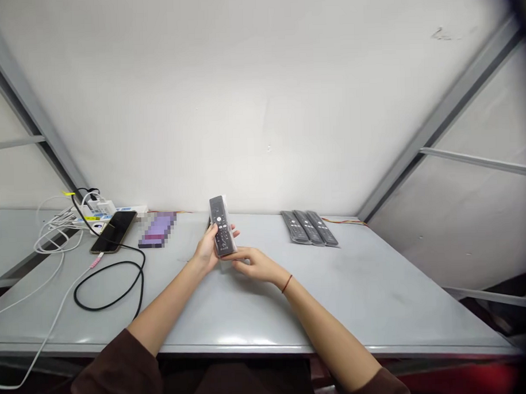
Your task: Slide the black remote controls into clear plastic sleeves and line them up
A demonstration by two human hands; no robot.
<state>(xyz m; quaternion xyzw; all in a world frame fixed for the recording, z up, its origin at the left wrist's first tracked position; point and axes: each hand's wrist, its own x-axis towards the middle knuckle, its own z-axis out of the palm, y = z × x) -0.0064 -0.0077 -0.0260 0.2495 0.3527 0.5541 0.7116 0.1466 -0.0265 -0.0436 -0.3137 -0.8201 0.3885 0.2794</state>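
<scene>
A black remote control (220,226) in a clear wrapper stands tilted above the grey table (378,296), buttons facing me. My left hand (208,249) wraps its fingers round the remote's lower half. My right hand (257,265) lies just below and to the right, fingers curled towards the remote's bottom end and touching the wrapper there. A red string bracelet (286,284) circles my right wrist.
Three more black remotes (309,227) lie side by side at the back right. At the back left sit a dark phone (113,231), a purple blurred item (158,230), a power strip with chargers (97,209), white cables (52,233) and a looped black cable (115,282).
</scene>
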